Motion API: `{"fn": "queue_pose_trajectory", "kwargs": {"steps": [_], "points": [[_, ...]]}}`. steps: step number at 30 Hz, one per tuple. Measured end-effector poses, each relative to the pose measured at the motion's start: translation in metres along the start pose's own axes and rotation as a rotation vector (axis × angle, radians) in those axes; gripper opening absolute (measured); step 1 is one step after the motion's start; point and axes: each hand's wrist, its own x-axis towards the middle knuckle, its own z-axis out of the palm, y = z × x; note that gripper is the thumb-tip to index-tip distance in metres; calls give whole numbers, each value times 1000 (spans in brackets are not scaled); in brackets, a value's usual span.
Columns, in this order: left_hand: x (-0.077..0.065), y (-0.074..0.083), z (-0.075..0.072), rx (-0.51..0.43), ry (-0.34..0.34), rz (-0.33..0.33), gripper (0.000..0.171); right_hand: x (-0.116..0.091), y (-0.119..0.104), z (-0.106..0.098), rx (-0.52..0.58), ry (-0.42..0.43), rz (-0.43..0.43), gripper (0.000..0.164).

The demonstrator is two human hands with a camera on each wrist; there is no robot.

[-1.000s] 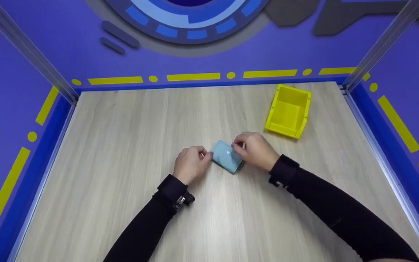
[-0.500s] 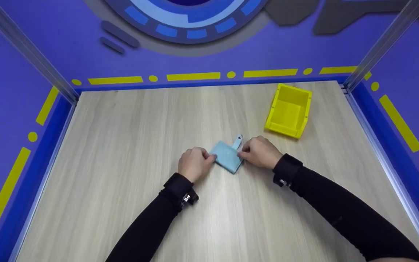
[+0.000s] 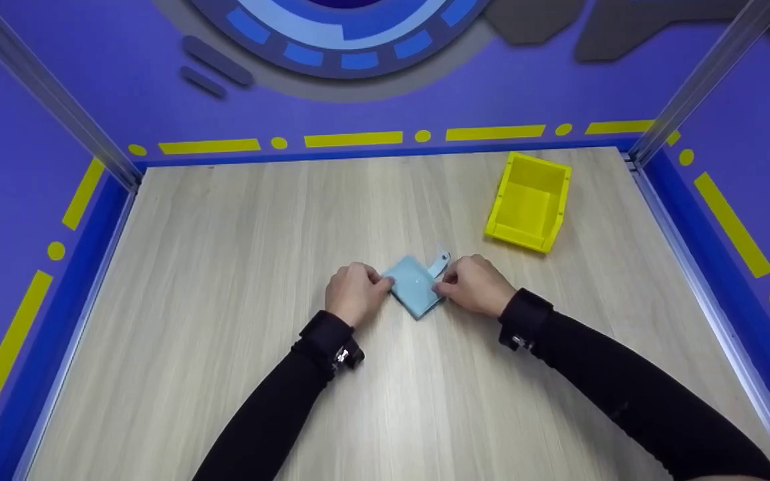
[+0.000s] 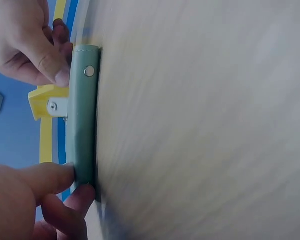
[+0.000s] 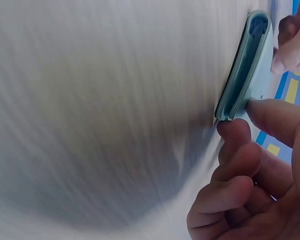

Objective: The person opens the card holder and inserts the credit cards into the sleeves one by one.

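A light blue wallet [image 3: 414,287] lies folded on the table, turned cornerwise, between both hands. Its narrow strap [image 3: 439,263] with a metal snap sticks out loose at the far right side. The left hand [image 3: 356,294] pinches the wallet's left corner, thumb on top. On the opposite side, the right hand [image 3: 478,285] pinches the right edge between thumb and index finger. The left wrist view shows the folded spine with a round silver snap [image 4: 89,71]. Layered inner edges of the wallet [image 5: 245,70] face the right wrist view.
A yellow open bin [image 3: 529,204] stands on the wooden table [image 3: 244,234] at the back right, beyond the right hand. Blue panels [image 3: 358,113] with yellow marks border the table at the back and both sides.
The right hand has left the strap and moved down to the wallet's right edge. The strap, earlier hidden, now sticks out. The wallet has turned slightly clockwise.
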Motion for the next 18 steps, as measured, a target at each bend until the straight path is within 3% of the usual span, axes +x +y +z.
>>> {"fn": "queue_pose_trajectory", "kwargs": {"steps": [6, 18], "points": [[10, 0, 1, -9, 30, -14, 24, -8, -9, 11, 34, 2, 6, 25], [16, 6, 6, -38, 73, 19, 22, -23, -14, 30, 59, 121, 67, 26]]}}
